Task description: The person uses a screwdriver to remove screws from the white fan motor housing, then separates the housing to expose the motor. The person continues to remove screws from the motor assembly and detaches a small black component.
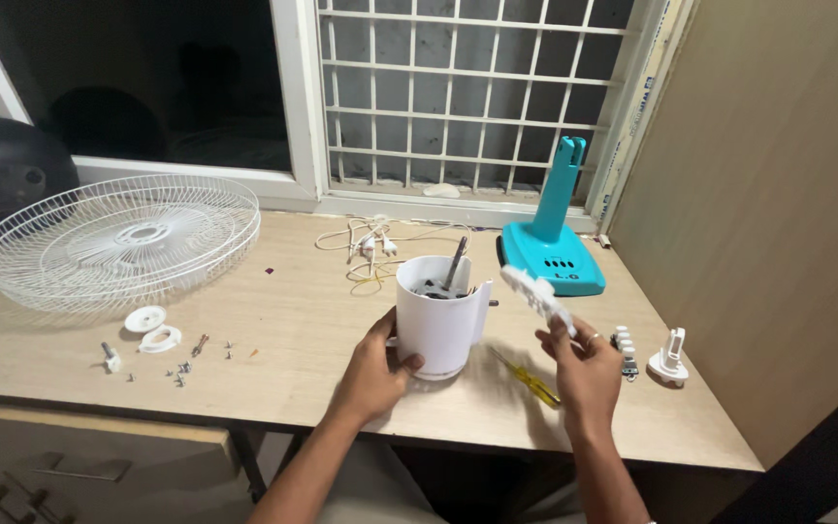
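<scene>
- The white fan motor housing [438,315] stands upright on the wooden table [322,320], just below the middle of the frame, its open top showing the metal shaft [456,262] and dark motor parts inside.
- It looks like a stiff, smooth plastic shell made heavy by the motor; I judge it best gripped around the lower body, not by the shaft.
- The left hand [380,364] wraps the housing's lower left side, fingers closed around it, steadying it on the table.
- The right hand [586,364], right of centre, pinches a small white plastic part [535,294] held up beside the housing's rim; it looks light, thin and easy to snap.
- A yellow-handled screwdriver [531,380] lies on the table between the hands.
- To the right lie a white switch block [625,351] and a small white knob piece [671,357].
- Behind stands the teal fan base [553,238], with a white power cord [370,243] coiled to its left.
- At upper left rests the white wire fan guard [118,238], with white plastic caps [152,328] and loose screws [186,367] below it.
</scene>
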